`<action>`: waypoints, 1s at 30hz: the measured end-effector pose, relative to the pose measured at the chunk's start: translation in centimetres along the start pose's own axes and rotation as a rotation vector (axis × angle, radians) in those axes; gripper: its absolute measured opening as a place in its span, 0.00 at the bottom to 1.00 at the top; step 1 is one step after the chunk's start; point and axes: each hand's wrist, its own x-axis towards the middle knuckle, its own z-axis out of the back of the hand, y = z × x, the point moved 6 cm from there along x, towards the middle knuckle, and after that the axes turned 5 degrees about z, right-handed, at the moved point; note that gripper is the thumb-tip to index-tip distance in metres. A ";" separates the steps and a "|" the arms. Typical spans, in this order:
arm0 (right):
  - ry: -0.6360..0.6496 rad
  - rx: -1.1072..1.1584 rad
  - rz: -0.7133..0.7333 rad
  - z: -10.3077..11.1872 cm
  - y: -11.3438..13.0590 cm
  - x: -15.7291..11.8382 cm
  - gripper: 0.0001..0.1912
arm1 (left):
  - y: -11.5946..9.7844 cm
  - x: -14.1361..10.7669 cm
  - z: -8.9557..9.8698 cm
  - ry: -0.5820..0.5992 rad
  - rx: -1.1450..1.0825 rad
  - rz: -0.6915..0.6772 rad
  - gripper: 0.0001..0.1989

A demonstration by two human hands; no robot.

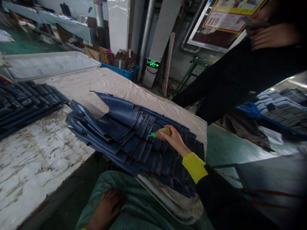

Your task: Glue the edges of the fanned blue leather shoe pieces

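Head view: right hand [176,140] clamped round a brownish bottle [163,133]. Green nozzle [152,135] points left; bottle's long axis runs roughly left–right, nozzle end slightly nearer. Bottle sits at the hand's left, fingers across its far side, above overlapping dark-blue pieces [124,126]. Left hand [107,206] rests near, on green cloth [140,204]; whether its fingers are closed, cannot tell.

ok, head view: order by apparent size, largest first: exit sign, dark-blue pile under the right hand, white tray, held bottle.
1. Dark-blue pile
2. White tray
Not ranked, both clearly smaller: held bottle and exit sign. Too alike to call; the bottle is nearer the camera and partly covered by the right hand.
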 end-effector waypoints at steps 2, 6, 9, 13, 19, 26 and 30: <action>-0.022 0.009 -0.009 0.1 -0.1 0.1 0.24 | 0.0 0.0 0.0 0.005 0.005 0.011 0.13; -0.098 -0.042 0.021 0.5 0.0 0.3 0.25 | 0.0 0.0 0.0 0.026 0.004 0.011 0.13; -0.046 -0.017 0.005 0.1 0.0 -0.1 0.24 | -0.1 -0.1 0.1 0.024 0.002 0.005 0.13; 0.062 0.129 -0.133 -0.5 -0.4 -1.1 0.24 | -0.4 0.0 0.3 0.045 0.020 -0.002 0.14; 0.025 0.144 -0.161 -0.3 -0.2 -1.3 0.25 | -0.6 0.1 0.4 0.055 0.033 0.000 0.13; 0.090 0.175 -0.109 -0.3 0.5 -1.9 0.24 | -0.5 0.0 0.4 0.060 0.019 0.026 0.14; 0.072 0.160 -0.089 -0.2 0.6 -2.2 0.25 | -0.5 0.0 0.5 0.089 0.013 0.037 0.13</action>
